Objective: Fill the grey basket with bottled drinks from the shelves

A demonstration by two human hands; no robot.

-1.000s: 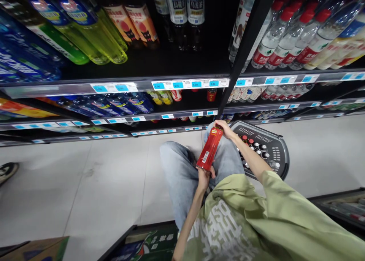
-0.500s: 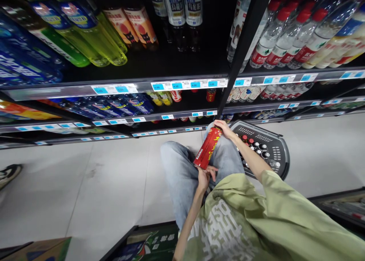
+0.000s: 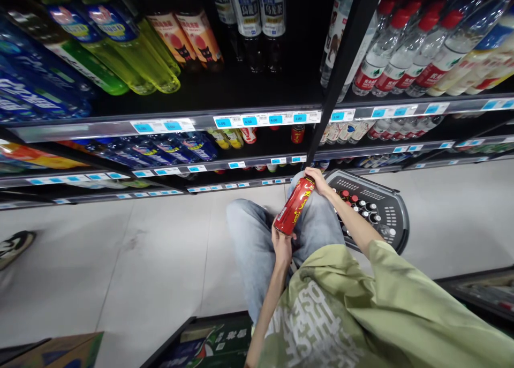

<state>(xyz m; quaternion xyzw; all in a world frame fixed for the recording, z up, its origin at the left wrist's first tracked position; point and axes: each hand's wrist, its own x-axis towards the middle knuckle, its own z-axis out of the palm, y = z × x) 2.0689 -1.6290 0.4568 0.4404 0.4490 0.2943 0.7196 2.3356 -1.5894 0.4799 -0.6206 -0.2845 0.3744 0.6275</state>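
A tall red can (image 3: 294, 206) with yellow lettering lies tilted over my knees in light jeans. My right hand (image 3: 318, 180) is closed round its far top end. My left hand (image 3: 282, 246) cups its near bottom end, fingers wrapped under it. Both hands hold the can between them in front of the low shelves.
A dark shopping basket (image 3: 386, 211) with several bottles stands on the floor right of my knees. Drink shelves with blue price tags (image 3: 265, 119) fill the upper view, split by a black upright post (image 3: 341, 68). A cardboard box (image 3: 60, 349) and green drink crates (image 3: 212, 344) sit near the bottom. A shoe (image 3: 14, 245) shows at far left.
The can has been turned in my hands: its label side gave way to the yellow lettering. My left hand moved up a little under its bottom end.
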